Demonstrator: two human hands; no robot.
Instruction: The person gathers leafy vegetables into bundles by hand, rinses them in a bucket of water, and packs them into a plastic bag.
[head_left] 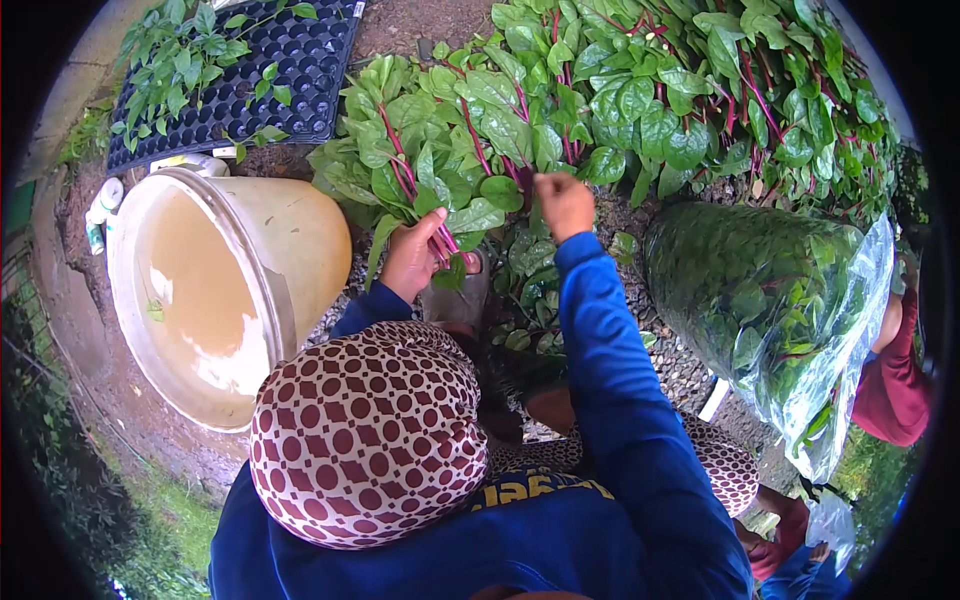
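My left hand point(410, 258) is closed around the reddish-purple stems of a bunch of Malabar spinach point(490, 122), its broad green leaves fanning out away from me. To the right, my right hand point(566, 205) is curled shut beside the bunch, at the edge of the leaves. Its fingertips face away from the camera, so what they pinch is hidden. Beyond both hands lies a large heap of the same Malabar spinach point(690, 90) with red stems. Loose leaves point(530, 255) lie on the ground below my hands.
A pale bucket point(315, 225) of cloudy water stands tilted in view at left. Behind it is a black seedling tray point(300, 60) with a leafy plant. A clear plastic bag point(760, 270) full of greens sits at right, beside another person's red sleeve point(893, 385).
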